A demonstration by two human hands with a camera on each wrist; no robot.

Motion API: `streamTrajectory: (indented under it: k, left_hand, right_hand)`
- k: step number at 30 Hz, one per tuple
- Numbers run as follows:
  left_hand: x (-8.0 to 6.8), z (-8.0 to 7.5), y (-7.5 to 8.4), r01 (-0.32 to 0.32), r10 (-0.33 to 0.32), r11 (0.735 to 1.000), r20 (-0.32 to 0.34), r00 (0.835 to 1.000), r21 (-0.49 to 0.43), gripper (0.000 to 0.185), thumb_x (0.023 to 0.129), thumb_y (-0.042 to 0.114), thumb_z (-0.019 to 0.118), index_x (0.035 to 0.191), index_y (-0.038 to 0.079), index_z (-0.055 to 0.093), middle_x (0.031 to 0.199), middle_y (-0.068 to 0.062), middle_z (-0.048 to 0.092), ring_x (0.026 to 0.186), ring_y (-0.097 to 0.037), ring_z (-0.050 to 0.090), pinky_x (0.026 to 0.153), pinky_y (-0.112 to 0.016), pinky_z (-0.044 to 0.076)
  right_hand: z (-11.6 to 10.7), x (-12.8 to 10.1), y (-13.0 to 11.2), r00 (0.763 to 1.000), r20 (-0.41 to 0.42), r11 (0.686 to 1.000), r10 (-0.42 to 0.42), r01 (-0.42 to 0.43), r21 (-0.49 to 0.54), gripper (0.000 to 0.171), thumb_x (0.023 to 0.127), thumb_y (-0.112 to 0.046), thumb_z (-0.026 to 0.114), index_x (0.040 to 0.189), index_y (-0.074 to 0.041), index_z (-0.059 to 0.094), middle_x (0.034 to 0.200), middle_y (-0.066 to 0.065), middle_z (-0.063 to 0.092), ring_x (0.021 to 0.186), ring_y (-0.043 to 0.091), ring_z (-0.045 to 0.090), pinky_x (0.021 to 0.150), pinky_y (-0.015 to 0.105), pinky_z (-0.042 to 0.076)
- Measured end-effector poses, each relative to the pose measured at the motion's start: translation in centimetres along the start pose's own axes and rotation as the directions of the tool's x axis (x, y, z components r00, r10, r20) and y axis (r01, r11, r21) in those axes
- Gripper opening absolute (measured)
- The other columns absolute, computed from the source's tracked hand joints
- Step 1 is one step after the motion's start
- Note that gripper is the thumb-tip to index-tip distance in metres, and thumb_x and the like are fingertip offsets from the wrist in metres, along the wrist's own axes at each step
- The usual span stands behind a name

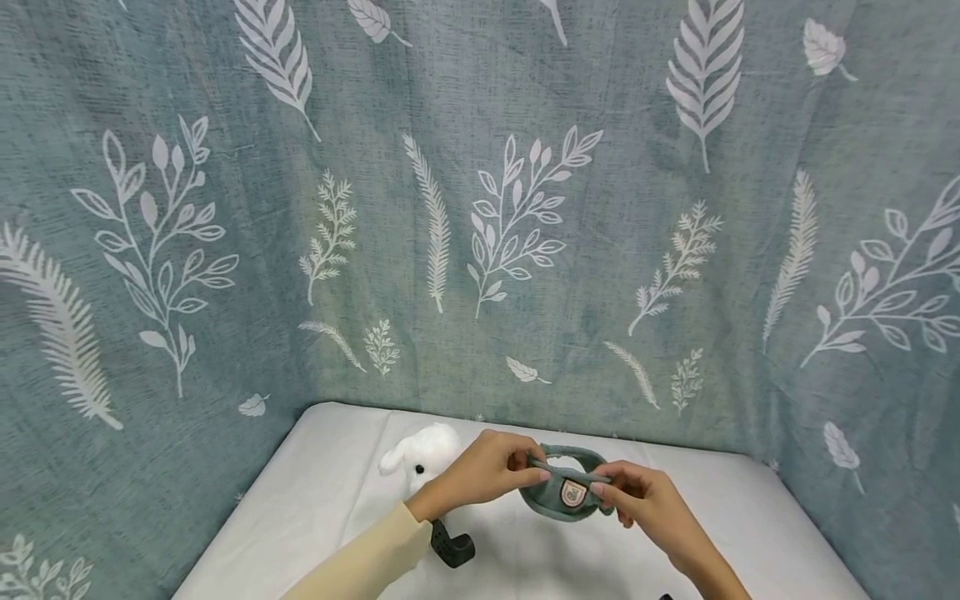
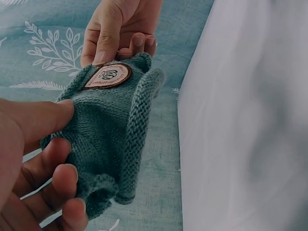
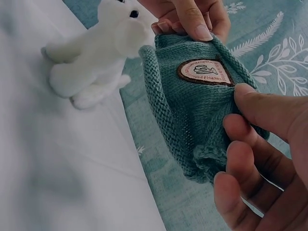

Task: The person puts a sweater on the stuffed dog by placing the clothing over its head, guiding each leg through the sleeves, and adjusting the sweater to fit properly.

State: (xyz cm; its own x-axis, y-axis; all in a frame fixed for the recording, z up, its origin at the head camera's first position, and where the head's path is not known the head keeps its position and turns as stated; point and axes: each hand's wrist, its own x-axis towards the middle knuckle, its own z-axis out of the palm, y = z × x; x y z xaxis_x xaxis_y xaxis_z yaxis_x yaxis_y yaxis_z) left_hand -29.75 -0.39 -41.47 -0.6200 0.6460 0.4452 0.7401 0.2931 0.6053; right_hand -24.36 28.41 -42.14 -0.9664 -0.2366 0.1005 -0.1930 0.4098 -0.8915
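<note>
A small green-grey knitted sweater (image 1: 555,502) with rolled edges is stretched between both hands above the white table. My left hand (image 1: 495,467) pinches its edge at the left, thumb in front in the left wrist view. My right hand (image 1: 637,504) pinches the opposite side between thumb and fingers. A pink-beige patch with a dark brown border (image 3: 204,72) faces front near the right thumb. In the head view the opening between the rolled edges shows. A white plush animal (image 3: 91,62) with dark eyes sits on the table, partly hidden behind my left hand in the head view.
A white-covered table (image 1: 352,467) stands against green-blue curtains (image 1: 465,208) with white leaf prints on several sides. A black device (image 1: 453,547) hangs under my left wrist. A cream sleeve (image 1: 375,554) covers my left forearm.
</note>
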Motion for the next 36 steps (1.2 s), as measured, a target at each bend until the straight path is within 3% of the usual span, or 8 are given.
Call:
streamTrajectory:
  k: [25, 36]
  left_hand:
    - [-1.3, -3.5, 0.2, -0.003, 0.008, 0.998, -0.098, 0.995, 0.057, 0.017, 0.097, 0.028, 0.074, 0.11, 0.017, 0.076, 0.074, 0.012, 0.06, 0.059, -0.003, 0.052, 0.057, -0.02, 0.045]
    - [-2.0, -5.3, 0.4, -0.035, 0.044, 0.996, -0.106, 0.993, 0.084, 0.016, 0.097, 0.026, 0.074, 0.11, 0.016, 0.076, 0.073, 0.012, 0.06, 0.058, -0.003, 0.052, 0.056, -0.022, 0.046]
  right_hand:
    - [1.9, 2.3, -2.8, 0.996, -0.021, 0.997, -0.083, 0.084, 0.003, 0.027, 0.096, -0.031, 0.075, 0.116, -0.013, 0.074, 0.085, 0.013, 0.067, 0.064, 0.017, 0.057, 0.059, 0.031, 0.052]
    - [3.0, 2.8, -4.0, 0.993, -0.019, 0.992, -0.114, 0.115, 0.043, 0.029, 0.096, -0.027, 0.075, 0.118, -0.009, 0.072, 0.086, 0.014, 0.067, 0.064, 0.018, 0.058, 0.06, 0.032, 0.052]
